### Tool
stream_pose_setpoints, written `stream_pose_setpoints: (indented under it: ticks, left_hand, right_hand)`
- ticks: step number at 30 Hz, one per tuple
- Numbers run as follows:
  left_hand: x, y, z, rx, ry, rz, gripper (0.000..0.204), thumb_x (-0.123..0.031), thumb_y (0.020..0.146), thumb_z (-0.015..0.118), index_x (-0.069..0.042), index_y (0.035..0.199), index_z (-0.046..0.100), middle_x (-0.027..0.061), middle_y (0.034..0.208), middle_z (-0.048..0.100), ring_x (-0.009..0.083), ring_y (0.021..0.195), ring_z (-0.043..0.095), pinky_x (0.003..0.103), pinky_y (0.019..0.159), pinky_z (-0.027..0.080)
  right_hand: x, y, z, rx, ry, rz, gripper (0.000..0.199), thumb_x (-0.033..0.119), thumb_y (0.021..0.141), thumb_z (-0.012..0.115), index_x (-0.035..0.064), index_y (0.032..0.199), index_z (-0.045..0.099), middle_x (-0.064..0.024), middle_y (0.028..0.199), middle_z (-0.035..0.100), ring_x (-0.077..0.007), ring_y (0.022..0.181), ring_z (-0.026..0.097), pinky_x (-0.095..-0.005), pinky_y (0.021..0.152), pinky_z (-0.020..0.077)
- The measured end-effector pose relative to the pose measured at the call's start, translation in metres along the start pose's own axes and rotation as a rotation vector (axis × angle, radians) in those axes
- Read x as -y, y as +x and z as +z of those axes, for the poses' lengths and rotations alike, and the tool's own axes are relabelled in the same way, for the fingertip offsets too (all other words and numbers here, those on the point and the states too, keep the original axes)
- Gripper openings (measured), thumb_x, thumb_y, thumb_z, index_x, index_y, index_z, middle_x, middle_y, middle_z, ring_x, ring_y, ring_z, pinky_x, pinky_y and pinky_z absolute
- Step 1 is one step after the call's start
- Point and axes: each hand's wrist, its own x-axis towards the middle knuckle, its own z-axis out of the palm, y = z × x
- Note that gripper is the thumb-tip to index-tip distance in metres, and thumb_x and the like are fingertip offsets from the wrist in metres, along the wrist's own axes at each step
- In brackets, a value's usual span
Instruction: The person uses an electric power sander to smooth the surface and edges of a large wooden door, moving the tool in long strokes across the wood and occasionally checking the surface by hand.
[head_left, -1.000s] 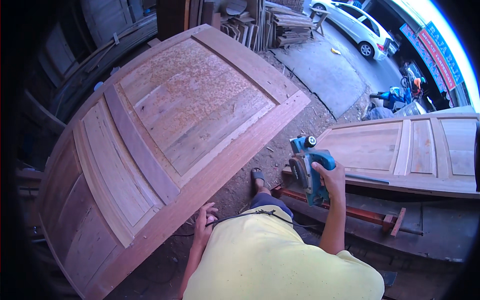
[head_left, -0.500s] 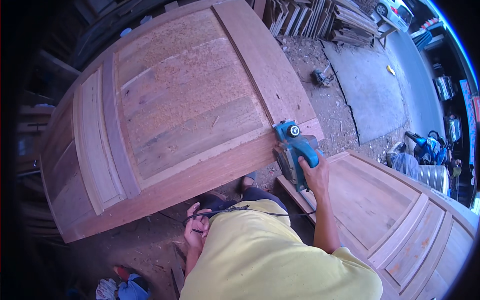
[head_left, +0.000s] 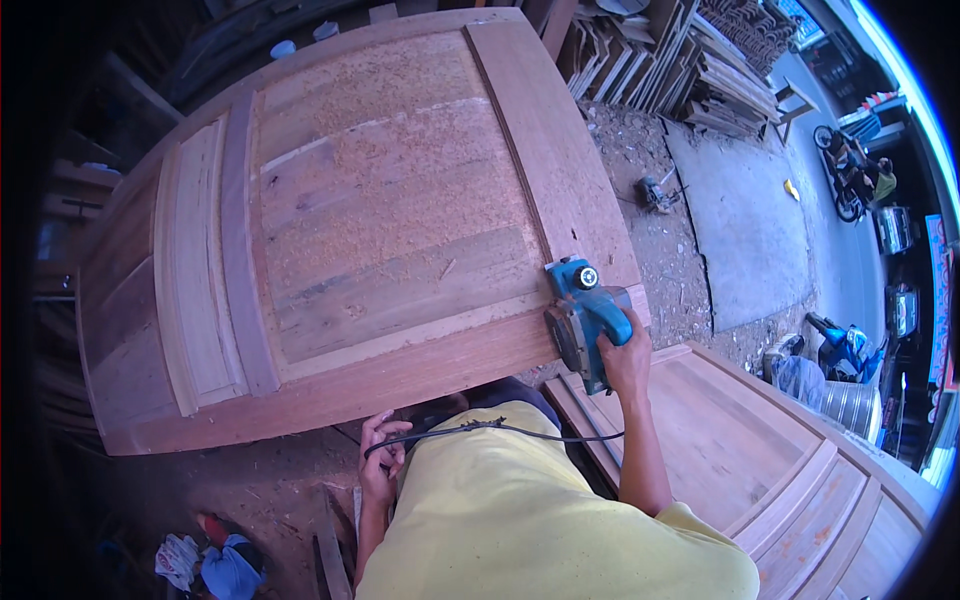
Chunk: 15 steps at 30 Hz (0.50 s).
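Observation:
A large panelled wooden door (head_left: 385, 235) lies flat in front of me, sprinkled with shavings. On its near edge, at the right corner, rests a teal electric hand planer (head_left: 572, 330). My right hand (head_left: 627, 358) is wrapped round the planer's rear handle. Close to my waist, below the door's near edge, my left hand (head_left: 380, 447) has its fingers curled round a black power cord (head_left: 540, 432). The cord crosses in front of my yellow shirt towards my right forearm. The planer's sole against the wood is hidden.
A second panelled door (head_left: 735, 430) lies at the right. Beyond it stand a blue motorbike (head_left: 845, 350) and a metal drum (head_left: 850, 405). Another power tool (head_left: 657, 193) sits on the littered ground, and stacked boards (head_left: 690, 70) stand behind. Blue and white cloths (head_left: 230, 568) lie lower left.
The view has shifted slightly. The planer stays at the door's right corner in my right hand. My left hand has turned with the cord. On the road, a motorcycle and rider appear; a white car is gone.

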Motion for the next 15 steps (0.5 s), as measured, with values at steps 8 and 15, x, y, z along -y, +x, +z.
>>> stream_pose_setpoints:
  ticks: [8,15]
  left_hand:
    - [-0.014,0.02,-0.003,-0.071,0.174,0.042,0.044,-0.036,0.119,0.041,-0.006,0.148,0.054,0.0145,0.123,0.073,0.0049,0.066,0.052,0.018,0.047,0.032]
    - [-0.032,0.053,0.014,-0.041,0.045,0.028,0.044,-0.015,0.107,0.042,-0.008,0.149,0.055,0.0141,0.125,0.072,0.0044,0.066,0.053,0.017,0.047,0.032]
  right_hand:
    - [0.02,0.039,0.014,-0.027,0.01,-0.025,0.052,0.01,0.083,0.078,-0.0022,0.133,0.071,-0.0282,0.109,0.077,-0.0444,0.104,0.076,-0.0488,0.096,0.0566]
    - [0.056,0.092,0.038,-0.042,0.012,-0.078,0.052,0.013,0.083,0.077,-0.0004,0.132,0.071,-0.0318,0.117,0.075,-0.051,0.111,0.072,-0.0527,0.096,0.0561]
